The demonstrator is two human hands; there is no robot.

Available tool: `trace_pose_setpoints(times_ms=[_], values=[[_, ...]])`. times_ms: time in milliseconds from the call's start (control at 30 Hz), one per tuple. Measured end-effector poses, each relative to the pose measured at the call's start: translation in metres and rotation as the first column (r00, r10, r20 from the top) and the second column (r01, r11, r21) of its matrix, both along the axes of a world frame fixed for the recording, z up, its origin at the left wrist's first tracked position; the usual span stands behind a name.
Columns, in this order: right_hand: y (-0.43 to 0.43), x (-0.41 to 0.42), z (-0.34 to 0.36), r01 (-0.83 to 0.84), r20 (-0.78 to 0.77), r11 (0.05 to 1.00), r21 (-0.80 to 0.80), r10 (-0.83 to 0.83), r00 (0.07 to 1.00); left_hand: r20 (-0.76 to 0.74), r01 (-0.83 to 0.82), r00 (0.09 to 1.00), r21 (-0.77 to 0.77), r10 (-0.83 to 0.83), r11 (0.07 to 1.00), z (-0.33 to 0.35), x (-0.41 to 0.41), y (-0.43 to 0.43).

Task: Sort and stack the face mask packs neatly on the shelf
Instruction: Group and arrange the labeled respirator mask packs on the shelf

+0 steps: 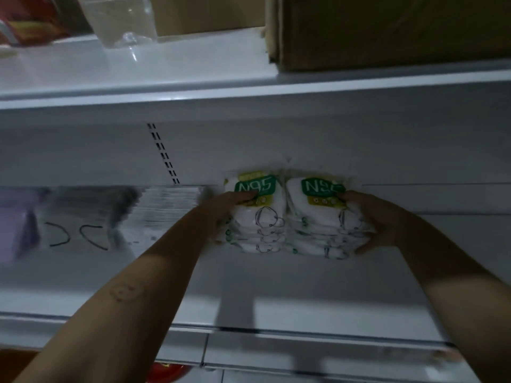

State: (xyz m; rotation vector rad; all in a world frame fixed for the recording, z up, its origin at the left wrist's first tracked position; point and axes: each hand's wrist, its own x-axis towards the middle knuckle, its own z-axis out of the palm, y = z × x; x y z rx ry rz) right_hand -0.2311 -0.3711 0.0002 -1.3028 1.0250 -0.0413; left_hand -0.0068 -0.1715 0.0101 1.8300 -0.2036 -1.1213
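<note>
Right of the slotted upright (163,153), the left hand (221,211) clasps the left stack (257,217) of mask packs. Farther right, the right hand (384,219) clasps the right stack (318,222). Press both stacks together, edges flush, labels aligned, rear edges level with the upright's foot.

left forearm (116,302) bare, with faint circular mark (125,291).

The white shelf (276,288) carries a left stack (262,225) and a right stack (318,222) of N95 mask packs, touching, with blurred flat packs (166,211) further left.
</note>
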Motion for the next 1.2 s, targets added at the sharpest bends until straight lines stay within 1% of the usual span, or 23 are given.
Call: trace_pose_setpoints(times_ms=[133,200,300,400,500,600,667,733,800,833,900,967,1033,1067,1133,1200], values=[[0.002,0.004,-0.002,-0.017,-0.013,1.0,0.002,0.017,1.0,-0.051,0.003,0.999,0.043,-0.001,0.999,-0.013,0.017,0.0],[-0.004,0.005,-0.001,-0.06,-0.078,0.998,0.003,0.06,0.995,-0.082,0.029,0.996,0.011,-0.028,1.0,-0.012,0.021,-0.002],[-0.008,0.01,-0.002,-0.066,-0.134,0.997,0.049,0.072,0.988,-0.09,0.064,0.993,-0.061,-0.069,0.996,-0.003,0.016,-0.002],[-0.001,0.012,0.001,-0.051,-0.119,0.996,0.071,0.06,0.991,-0.092,0.047,0.994,-0.11,-0.057,0.993,-0.004,0.011,-0.003],[0.004,0.01,-0.006,0.006,-0.02,0.997,0.081,-0.005,1.0,-0.11,0.014,0.993,-0.163,-0.032,0.987,-0.012,0.004,-0.001],[0.014,0.003,-0.018,-0.007,0.199,0.987,0.158,-0.025,0.98,-0.101,0.027,0.993,-0.257,-0.055,0.966,-0.02,-0.005,0.007],[0.018,-0.007,-0.032,-0.008,0.286,0.987,0.158,-0.038,0.958,-0.052,0.043,0.996,-0.35,-0.065,0.936,-0.025,-0.014,0.017],[0.021,-0.016,-0.042,0.02,0.361,0.994,0.108,-0.058,0.931,0.03,0.077,0.997,-0.442,-0.071,0.894,-0.032,-0.02,0.029],[0.023,-0.023,-0.043,0.014,0.386,0.999,-0.042,0.003,0.923,0.119,0.121,0.991,-0.534,-0.068,0.836,-0.043,-0.023,0.04],[0.021,-0.025,-0.044,0.006,0.374,0.991,-0.134,0.045,0.927,0.159,0.142,0.985,-0.557,-0.062,0.818,-0.049,-0.023,0.045],[0.022,-0.031,-0.043,-0.013,0.341,0.952,-0.305,0.122,0.932,0.24,0.161,0.97,-0.534,-0.034,0.83,-0.064,-0.024,0.051],[0.022,-0.034,-0.046,-0.027,0.31,0.911,-0.411,0.167,0.936,0.359,0.18,0.933,-0.43,-0.016,0.885,-0.074,-0.03,0.05],[0.022,-0.03,-0.057,-0.052,0.227,0.879,-0.473,0.179,0.957,0.421,0.157,0.907,-0.376,0.017,0.913,-0.083,-0.031,0.046],[0.025,-0.028,-0.06,-0.064,0.178,0.86,-0.505,0.176,0.968,0.42,0.138,0.907,-0.393,0.044,0.909,-0.087,-0.031,0.045],[0.033,-0.025,-0.065,0.016,0.238,0.835,-0.55,0.138,0.961,0.404,0.075,0.905,-0.459,0.133,0.885,-0.09,-0.036,0.044],[0.045,-0.027,-0.069,0.102,0.302,0.854,-0.511,0.068,0.951,0.442,0.011,0.869,-0.469,0.224,0.883,-0.087,-0.05,0.047]])
